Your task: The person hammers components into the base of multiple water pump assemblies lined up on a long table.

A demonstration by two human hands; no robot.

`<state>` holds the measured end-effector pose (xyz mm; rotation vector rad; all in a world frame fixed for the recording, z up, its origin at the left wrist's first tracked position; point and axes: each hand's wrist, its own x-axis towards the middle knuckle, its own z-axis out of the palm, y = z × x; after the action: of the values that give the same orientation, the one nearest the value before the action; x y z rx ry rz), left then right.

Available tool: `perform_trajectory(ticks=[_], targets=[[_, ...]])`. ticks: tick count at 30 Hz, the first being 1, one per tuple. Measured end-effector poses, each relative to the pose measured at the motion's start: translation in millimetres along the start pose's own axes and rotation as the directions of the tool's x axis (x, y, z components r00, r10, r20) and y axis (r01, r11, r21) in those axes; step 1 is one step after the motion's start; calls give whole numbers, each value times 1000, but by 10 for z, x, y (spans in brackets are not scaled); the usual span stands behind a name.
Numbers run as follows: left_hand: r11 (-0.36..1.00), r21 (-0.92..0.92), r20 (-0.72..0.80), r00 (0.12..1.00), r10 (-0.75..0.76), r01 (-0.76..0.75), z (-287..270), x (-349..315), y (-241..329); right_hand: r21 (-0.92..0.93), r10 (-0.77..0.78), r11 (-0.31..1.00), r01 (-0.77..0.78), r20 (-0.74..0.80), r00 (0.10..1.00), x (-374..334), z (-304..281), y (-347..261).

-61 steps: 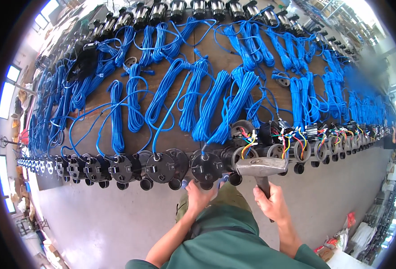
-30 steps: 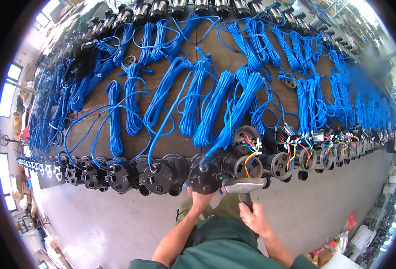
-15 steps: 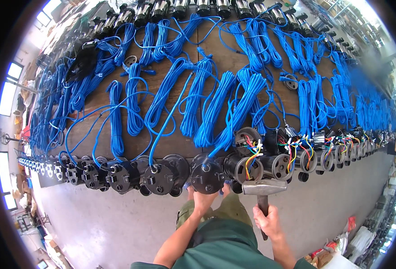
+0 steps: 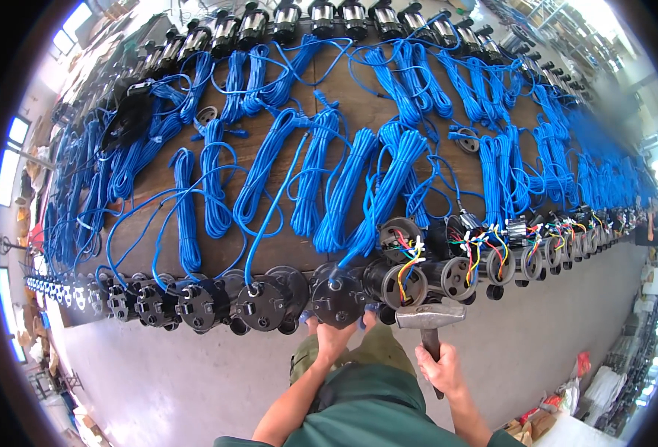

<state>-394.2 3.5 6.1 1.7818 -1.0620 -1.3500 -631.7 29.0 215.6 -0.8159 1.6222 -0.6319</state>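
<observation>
The hammer [image 4: 431,316] is in the right hand [image 4: 448,369], its grey head just above the fist and the end of its dark handle poking out below. The right fingers are wrapped round that handle. The left hand [image 4: 335,341] reaches up to the lower edge of a black capped cylinder [image 4: 340,302] at the tabletop [image 4: 288,242]'s near edge; its fingertips are hidden there, so whether they grip or only rest I cannot tell.

The hammer head appears just below an open black cylinder [image 4: 379,279] — contact between the two is hard to judge from above. A dark blur covers some blue cable at the upper right, and both ends of the near row shrink past clear counting.

One hammer shows, and two hands on the near side. Five capped cylinders are large enough to count, the left hand's included; rightward of them, at least four open ones bear coloured wires [image 4: 411,272]. At least six blue cable bundles [image 4: 347,190] lie mid-tabletop, and at least ten metal-bodied units [image 4: 321,18] line the far edge.
</observation>
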Motion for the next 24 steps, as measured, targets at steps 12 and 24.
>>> perform_trajectory(ticks=[12, 24], targets=[[997, -9, 521, 850, 72, -79, -55, -388, 2344, -694, -544, 720, 17, -549, 635, 414, -2337, -75], [820, 520, 50, 949, -310, 240, 538, 1546, 2774, -694, -718, 614, 375, -294, 631, 1266, -3604, 378]])
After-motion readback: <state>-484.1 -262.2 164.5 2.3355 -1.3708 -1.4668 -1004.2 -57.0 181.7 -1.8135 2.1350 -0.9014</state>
